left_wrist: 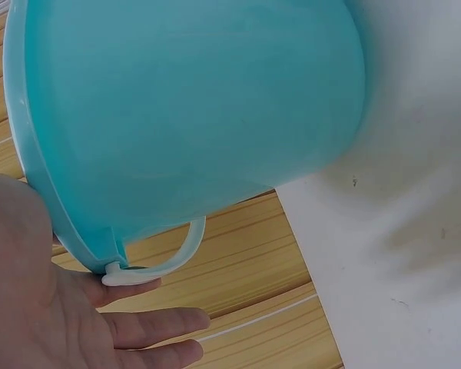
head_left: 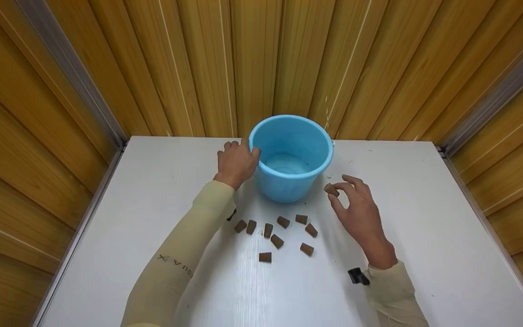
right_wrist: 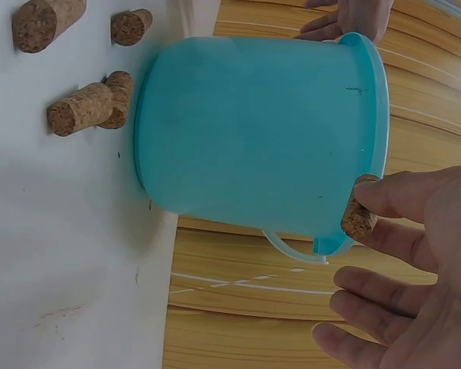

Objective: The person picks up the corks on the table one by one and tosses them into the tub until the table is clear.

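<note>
A tapered brown cork stopper (head_left: 332, 190) hangs above the white tabletop (head_left: 152, 190), pinched between thumb and forefinger of the person's right hand (head_left: 359, 211), just beside a round light-blue plastic bucket (head_left: 284, 188). The left hand (head_left: 238, 163) grips the bucket's rim on the opposite side, beside the white curved plastic handle (left_wrist: 175, 261). From where I stand, the stopper should be light, firm but slightly yielding, with a grainy skin unlikely to slip or break; its sides give the surest hold. The bucket looks light, smooth and stiff, apt to slide if pushed; the thickened rim is the natural grip. Nine loose brown cork stoppers (head_left: 277, 241) lie scattered in front, some nearly touching. Edges: the raised rim faces the right hand, and the wood-grain panelled wall (head_left: 257, 68) stands close behind the bucket. Room for the right arm lies toward the right and near sides.
</note>
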Available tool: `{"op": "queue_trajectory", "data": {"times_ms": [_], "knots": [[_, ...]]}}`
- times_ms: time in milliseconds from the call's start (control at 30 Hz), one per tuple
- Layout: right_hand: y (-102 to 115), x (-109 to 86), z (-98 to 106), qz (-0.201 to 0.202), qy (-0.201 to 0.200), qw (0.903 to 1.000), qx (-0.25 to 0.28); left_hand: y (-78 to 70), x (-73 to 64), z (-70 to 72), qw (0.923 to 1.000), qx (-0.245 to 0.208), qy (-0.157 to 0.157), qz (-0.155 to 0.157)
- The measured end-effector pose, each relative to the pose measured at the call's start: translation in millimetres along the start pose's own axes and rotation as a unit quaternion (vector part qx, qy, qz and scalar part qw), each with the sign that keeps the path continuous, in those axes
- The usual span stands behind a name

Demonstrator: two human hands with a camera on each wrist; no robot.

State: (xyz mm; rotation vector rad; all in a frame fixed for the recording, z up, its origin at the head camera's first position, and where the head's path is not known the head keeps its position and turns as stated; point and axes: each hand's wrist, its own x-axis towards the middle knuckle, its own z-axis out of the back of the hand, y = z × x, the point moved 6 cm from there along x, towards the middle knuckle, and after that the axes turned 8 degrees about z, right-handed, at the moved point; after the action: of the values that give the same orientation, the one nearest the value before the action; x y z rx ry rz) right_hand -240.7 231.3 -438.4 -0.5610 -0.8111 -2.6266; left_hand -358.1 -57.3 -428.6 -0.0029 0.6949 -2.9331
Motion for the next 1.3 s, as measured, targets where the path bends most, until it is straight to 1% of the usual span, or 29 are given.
{"op": "queue_trajectory", "data": {"times_ms": [433,567,767,900,1133,1300], "knots": [[11.0,24.1,6.0,0.01,-0.013,0.9998,0.009,-1.6,0.3,-0.9,0.9999,-0.006,0.008,0.006],[14.7,29.1,9.8,0.023,-0.025,0.9994,0.007,-2.3,-0.6,-0.7,0.9999,-0.008,0.007,0.005],[21.8,38.6,12.8,0.047,-0.04,0.9981,0.006,-2.2,-1.2,1.0,0.9999,0.002,-0.002,-0.01],[25.4,46.3,11.6,0.057,-0.045,0.9973,0.006,-0.1,-0.5,0.7,1.0,0.001,0.001,-0.008],[30.5,58.6,7.5,0.077,-0.042,0.9962,0.003,2.1,0.1,-0.5,1.0,0.004,0.007,0.004],[29.8,63.9,3.3,0.072,-0.027,0.9971,0.003,1.0,-0.9,-0.9,1.0,0.0,0.008,0.006]]}}
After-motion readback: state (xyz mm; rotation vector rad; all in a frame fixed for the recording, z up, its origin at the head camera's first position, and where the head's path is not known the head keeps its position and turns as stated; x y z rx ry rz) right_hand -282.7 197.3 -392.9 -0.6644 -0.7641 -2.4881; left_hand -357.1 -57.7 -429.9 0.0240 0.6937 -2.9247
